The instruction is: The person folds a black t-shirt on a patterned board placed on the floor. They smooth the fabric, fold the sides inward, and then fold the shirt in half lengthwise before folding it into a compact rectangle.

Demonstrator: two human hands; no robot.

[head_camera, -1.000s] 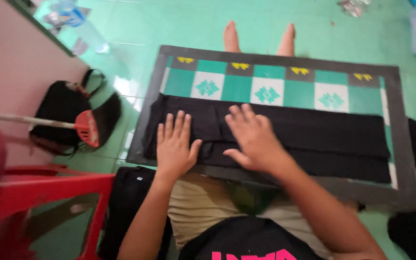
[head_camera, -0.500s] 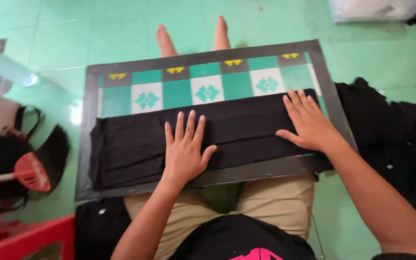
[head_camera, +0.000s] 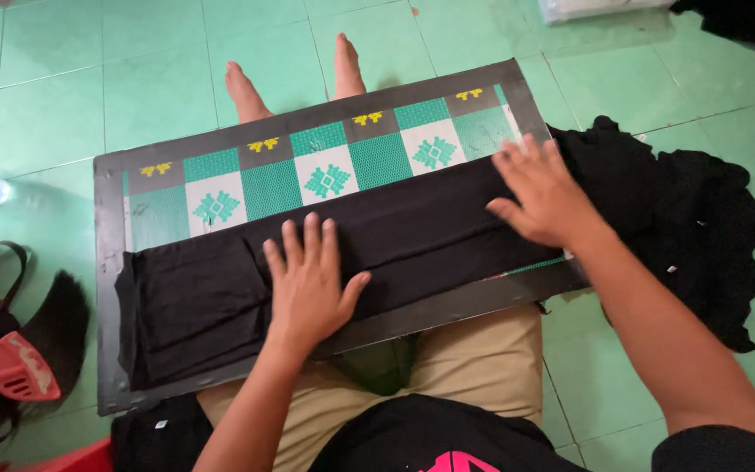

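We have a long folded strip of black fabric (head_camera: 395, 236) lying across a flat rectangular board with a black border and a green-and-white checked pattern (head_camera: 325, 166), which rests over our lap and legs. Our left hand (head_camera: 308, 284) lies flat on the middle of the cloth, its grip spread wide, fingers apart and palm down, pinching nothing. Our right hand (head_camera: 543, 197) presses on the right end of the strip, near the board's edge, fingers likewise spread and flat. Beyond that edge a heap of loose black cloth (head_camera: 692, 227) spills onto the green tiled floor (head_camera: 89, 87). To the left on the floor lie a black bag (head_camera: 10, 350) and a red plastic dustpan (head_camera: 15, 367).
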